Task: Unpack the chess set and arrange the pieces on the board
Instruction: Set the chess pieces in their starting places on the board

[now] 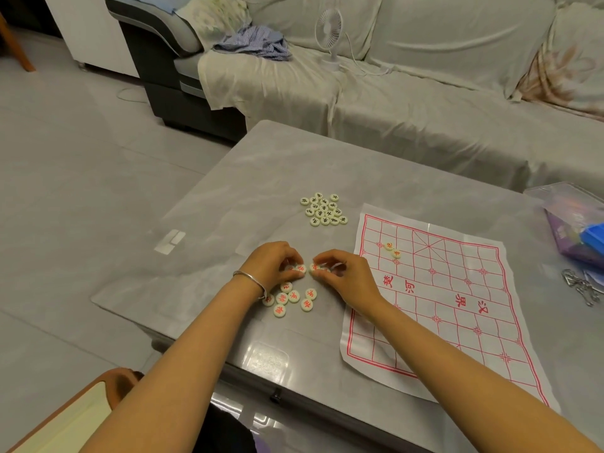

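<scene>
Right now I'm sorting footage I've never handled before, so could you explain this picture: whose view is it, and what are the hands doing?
There is no machine here: one wide-angle camera on a person's head looks down at their own bare hands. On the grey table lies a thin chess board with red lines, two pieces already on it. Beside it sits a pile of black-lettered pieces, and nearer, a loose group of red-lettered pieces. The left hand, wearing a bracelet, and the right hand each pinch red-lettered pieces from that group with curled fingers.
</scene>
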Motion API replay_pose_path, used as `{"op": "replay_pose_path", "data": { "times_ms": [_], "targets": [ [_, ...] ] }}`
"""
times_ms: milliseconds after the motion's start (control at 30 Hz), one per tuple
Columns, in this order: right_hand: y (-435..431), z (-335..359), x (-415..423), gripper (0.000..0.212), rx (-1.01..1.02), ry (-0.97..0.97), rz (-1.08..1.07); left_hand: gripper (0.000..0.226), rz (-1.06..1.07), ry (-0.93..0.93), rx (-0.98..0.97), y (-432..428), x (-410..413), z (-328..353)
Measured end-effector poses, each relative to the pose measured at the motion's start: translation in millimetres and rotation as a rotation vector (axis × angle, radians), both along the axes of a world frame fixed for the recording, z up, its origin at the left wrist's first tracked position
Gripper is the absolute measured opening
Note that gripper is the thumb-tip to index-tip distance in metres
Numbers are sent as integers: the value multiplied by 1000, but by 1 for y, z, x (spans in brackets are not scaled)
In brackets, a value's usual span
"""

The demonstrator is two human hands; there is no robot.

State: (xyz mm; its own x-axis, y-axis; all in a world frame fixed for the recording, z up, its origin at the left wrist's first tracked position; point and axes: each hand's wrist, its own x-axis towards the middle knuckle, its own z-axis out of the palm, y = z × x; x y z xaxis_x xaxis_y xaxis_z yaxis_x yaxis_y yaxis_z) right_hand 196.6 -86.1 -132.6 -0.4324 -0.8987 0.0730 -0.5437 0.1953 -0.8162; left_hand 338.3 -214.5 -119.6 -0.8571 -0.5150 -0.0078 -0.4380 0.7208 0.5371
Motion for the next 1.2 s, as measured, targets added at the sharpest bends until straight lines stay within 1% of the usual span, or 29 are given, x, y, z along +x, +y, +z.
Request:
{"op": "replay_pose_path", "data": {
  "times_ms": [100,200,267,333,433,500,567,667,733,800,833,900,967,1000,1100,1167,1200],
  "targets": [
    [9,9,-16,18,-44,-64,-70,27,30,47,16,1,-3,0],
    [28,19,-49,18,-83,-69,-186,25,73,216,93,11,-20,10],
    [43,22,-76,17,-81,-75,-283,26,52,284,120,22,-45,21],
    [58,23,-101,17,-62,-61,-358,30,-2,255,110,34,-79,27],
    [68,18,-127,17,-31,-48,-430,34,-63,96,57,46,-127,25],
    [68,12,-134,17,-2,-49,-431,34,-86,-4,29,51,-146,18],
    [65,5,-137,18,43,-26,-406,34,-67,-41,26,55,-156,8],
    [63,0,-136,22,76,-4,-402,37,8,32,52,61,-158,3],
    [63,2,-133,24,66,8,-415,43,45,131,127,62,-152,5],
    [63,8,-123,23,33,71,-409,41,93,222,207,56,-136,12],
    [61,12,-115,21,4,83,-387,37,122,263,233,50,-124,15],
    [55,20,-90,19,-49,19,-284,28,167,310,240,34,-95,19],
    [44,24,-60,22,-31,-72,-114,23,181,264,215,18,-61,20],
    [38,23,-46,26,1,-74,-11,22,173,212,205,12,-44,19],
    [23,14,-9,36,101,81,259,23,120,71,139,-1,8,12],
    [18,9,7,42,128,184,332,25,100,66,142,-1,35,7],
    [17,7,13,45,136,214,350,30,97,70,161,0,44,6]
  ]
}}
